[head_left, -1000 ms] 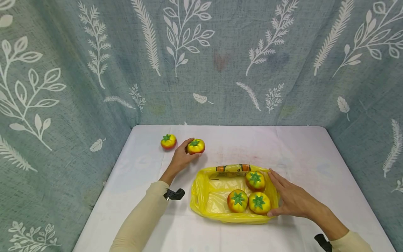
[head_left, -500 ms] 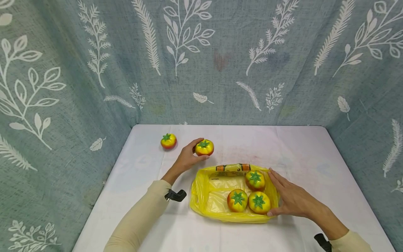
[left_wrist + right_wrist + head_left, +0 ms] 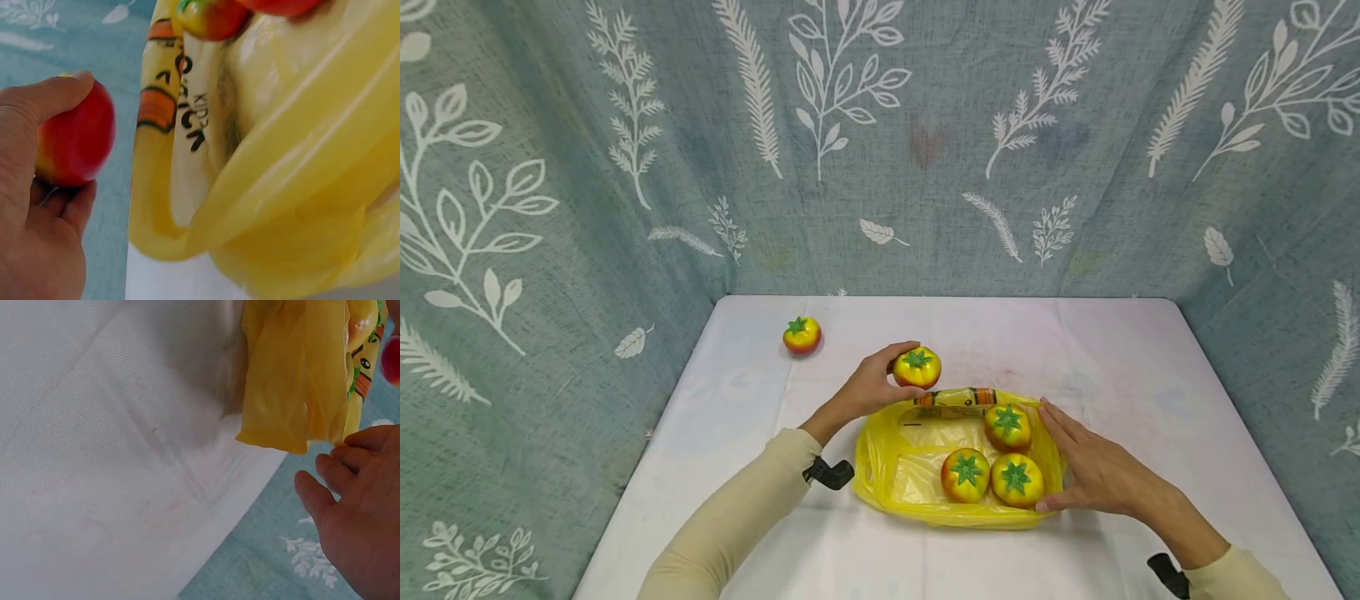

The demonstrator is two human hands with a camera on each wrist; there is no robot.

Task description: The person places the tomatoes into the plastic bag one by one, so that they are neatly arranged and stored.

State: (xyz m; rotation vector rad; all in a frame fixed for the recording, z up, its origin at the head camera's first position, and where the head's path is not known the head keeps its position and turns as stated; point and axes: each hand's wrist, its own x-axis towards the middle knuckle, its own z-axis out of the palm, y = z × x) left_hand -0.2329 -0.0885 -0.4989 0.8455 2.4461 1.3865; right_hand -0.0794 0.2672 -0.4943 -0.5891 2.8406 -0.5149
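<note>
My left hand (image 3: 874,383) grips a yellow-and-red tomato (image 3: 917,368) with a green star-shaped top, its thumb and fingers on opposite sides. That tomato is beside the far left rim of a yellow plastic bag (image 3: 880,467), which stands wide open. Inside the bag, toward its right end, sit three more tomatoes (image 3: 966,476). My right hand (image 3: 1101,475) spans the bag's right end, fingers extended at the far corner and thumb at the near one. In the right wrist view, its fingertips (image 3: 359,439) touch the bag's edge.
Another tomato (image 3: 802,336) lies at the back left of the white-covered table (image 3: 1120,350). A grey-green curtain (image 3: 925,208) with white leaf prints hangs behind and along both sides.
The left hand has carried its tomato rightward and nearer, from the back left to the bag's far rim. The right hand, the bag and the tomatoes inside have stayed in place.
</note>
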